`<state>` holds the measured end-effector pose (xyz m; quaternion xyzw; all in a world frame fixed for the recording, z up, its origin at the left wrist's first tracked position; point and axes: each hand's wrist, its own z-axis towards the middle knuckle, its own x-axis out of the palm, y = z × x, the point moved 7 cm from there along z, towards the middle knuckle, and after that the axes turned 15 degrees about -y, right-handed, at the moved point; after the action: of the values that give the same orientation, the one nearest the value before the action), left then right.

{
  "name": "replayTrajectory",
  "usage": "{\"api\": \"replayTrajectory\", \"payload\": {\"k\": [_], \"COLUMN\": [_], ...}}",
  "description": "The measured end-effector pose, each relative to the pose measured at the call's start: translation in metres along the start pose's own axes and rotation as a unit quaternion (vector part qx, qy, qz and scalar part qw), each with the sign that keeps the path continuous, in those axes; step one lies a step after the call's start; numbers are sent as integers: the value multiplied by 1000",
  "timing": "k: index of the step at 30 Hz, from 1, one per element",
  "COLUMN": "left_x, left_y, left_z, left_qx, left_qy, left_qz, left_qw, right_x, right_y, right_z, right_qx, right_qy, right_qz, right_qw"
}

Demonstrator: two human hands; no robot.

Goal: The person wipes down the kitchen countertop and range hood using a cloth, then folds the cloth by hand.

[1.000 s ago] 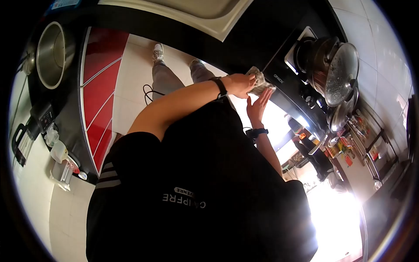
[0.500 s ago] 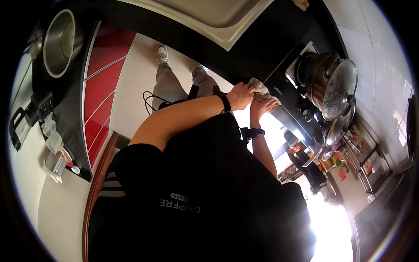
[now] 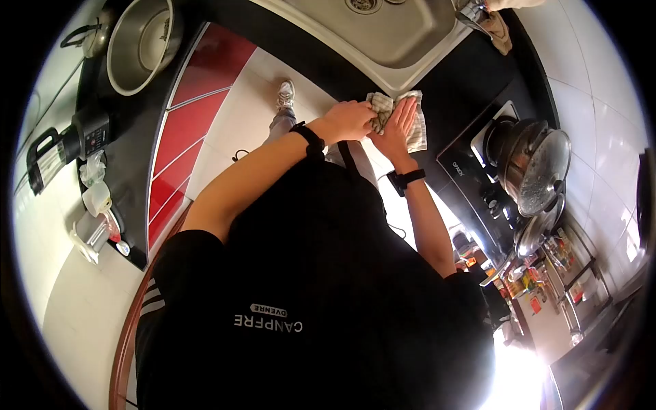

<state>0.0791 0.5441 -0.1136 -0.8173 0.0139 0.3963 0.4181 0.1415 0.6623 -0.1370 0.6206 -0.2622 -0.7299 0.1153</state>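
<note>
A checked, light-coloured cloth [image 3: 416,130] lies on the black counter by the near corner of the sink [image 3: 403,78]. My left hand [image 3: 350,121] has its fingers curled around a bunched part of the cloth at the counter's front edge. Flat on the cloth, my right hand [image 3: 395,134] presses down with its fingers stretched out. Both wrists wear dark bands.
To the right, a gas stove [image 3: 471,174] carries a pot with a glass lid [image 3: 544,172]. A brown cloth [image 3: 499,33] hangs by the tap. On the left counter stand a large metal pot [image 3: 141,51] and a black appliance [image 3: 92,130].
Both hands and the cloth have moved from the stove's front edge toward the sink corner. The cloth is more spread out, and my right hand has flattened on it.
</note>
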Motion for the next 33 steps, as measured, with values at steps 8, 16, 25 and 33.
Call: {"api": "replayTrajectory", "payload": {"k": [8,16,25,33], "left_x": [38,89,53,26], "left_y": [-62,-129,-92,-34], "left_z": [34,79,107,47], "left_qx": [131,131,21,-27], "left_qy": [38,18,-79,-190], "left_qz": [-38,-84,-119,-76], "left_qw": [990,988,990,978], "right_x": [-36,-43,-54,-16], "right_y": [-45,-144,-150,-66], "right_z": [-34,-61,48,35], "right_qx": [117,40,139,-4], "right_qy": [-8,-123,-42,7], "right_qz": [-3,-47,-55,-12], "right_qw": [993,991,988,1000]}}
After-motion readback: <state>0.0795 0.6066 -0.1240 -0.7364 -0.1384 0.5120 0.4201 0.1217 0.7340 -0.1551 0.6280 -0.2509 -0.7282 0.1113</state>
